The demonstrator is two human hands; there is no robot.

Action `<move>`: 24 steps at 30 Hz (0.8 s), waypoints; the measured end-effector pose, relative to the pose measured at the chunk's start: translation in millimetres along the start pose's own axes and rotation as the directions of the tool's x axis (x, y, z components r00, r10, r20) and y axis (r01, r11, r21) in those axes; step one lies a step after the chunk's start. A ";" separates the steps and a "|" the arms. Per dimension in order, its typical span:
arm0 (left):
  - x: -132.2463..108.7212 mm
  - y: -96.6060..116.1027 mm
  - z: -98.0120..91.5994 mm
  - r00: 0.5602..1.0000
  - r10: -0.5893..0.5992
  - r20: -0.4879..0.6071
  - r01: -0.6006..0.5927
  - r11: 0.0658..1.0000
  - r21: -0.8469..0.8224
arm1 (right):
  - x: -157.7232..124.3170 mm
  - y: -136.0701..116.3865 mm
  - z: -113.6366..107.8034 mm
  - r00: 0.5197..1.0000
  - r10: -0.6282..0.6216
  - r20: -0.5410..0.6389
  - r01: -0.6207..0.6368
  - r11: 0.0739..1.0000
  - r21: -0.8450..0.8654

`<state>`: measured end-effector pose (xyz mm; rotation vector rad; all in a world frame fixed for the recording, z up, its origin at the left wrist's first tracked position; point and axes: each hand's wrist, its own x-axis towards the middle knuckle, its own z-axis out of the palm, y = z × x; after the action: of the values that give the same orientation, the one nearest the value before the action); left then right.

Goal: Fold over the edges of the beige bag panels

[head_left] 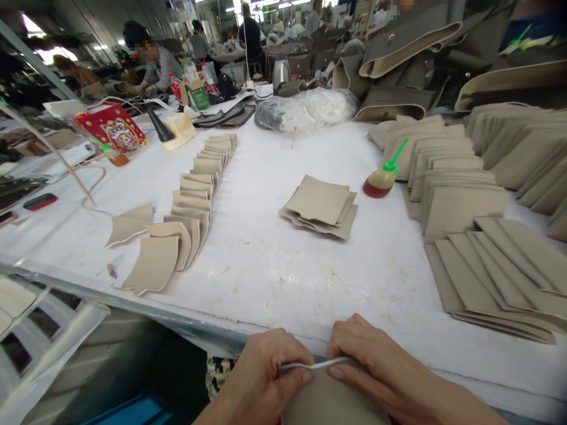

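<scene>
At the front edge of the white-covered table, my left hand [274, 372] and my right hand [367, 369] both pinch the top edge of a beige leather piece [330, 398]. Thumbs lie on its near face, and the fingers curl over the far side. Its pale cut edge shows as a wavy line between the hands; the lower part runs out of view. Beyond the hands, a small stack of beige leather pieces [321, 200] lies on the table. A squeeze bottle [380, 180] with a green nozzle and amber liquid rests to the right of that stack.
A curved row of beige pieces [190, 203] stands at left. Overlapping beige panels [496, 265] fill the right side. Farther back are a plastic-wrapped bundle [305, 112], dark bag parts [407, 47] and a red box [113, 128]. A co-worker [155, 65] sits at the far left.
</scene>
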<state>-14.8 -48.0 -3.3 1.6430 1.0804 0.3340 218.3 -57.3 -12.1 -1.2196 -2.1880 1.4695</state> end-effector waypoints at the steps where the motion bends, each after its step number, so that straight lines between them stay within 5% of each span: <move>1: 0.4 1.3 -0.8 1.000 -0.008 0.009 0.008 1.000 0.019 | 0.3 0.4 -0.9 1.000 0.004 0.002 -0.004 1.000 -0.005; 8: 8.9 13.5 2.6 0.994 -0.024 0.111 0.006 0.987 0.158 | 6.1 0.5 0.4 0.996 -0.091 -0.022 0.090 0.994 -0.068; 24: 7.1 8.0 8.7 0.993 -0.039 0.115 0.029 0.996 0.089 | -16.7 9.7 -17.2 0.994 -0.105 -0.014 0.103 0.990 -0.093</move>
<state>-1.1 -47.8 -1.6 1.6976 1.0461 0.1677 243.8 -57.1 -8.4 -1.1240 -2.2923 1.3248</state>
